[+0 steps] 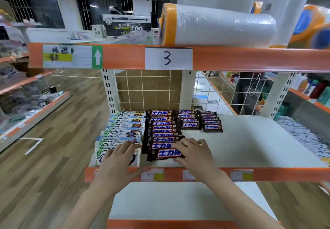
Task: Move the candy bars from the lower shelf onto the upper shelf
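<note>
Right hand [193, 152] pinching the nearest brown candy bar [166, 154] at the near edge of the white shelf [250, 143], left hand [118, 154] spread flat on the pale bars [123, 130] at left — risk of dragging the overlapped row, since bars touching.

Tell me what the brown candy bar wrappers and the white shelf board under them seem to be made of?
The brown candy bars look wrapped in thin glossy plastic or foil film: the printed surface catches highlights and the ends are crimped. The shelf board looks like painted metal or laminate, matte white and flat; the picture cannot settle which.
</note>
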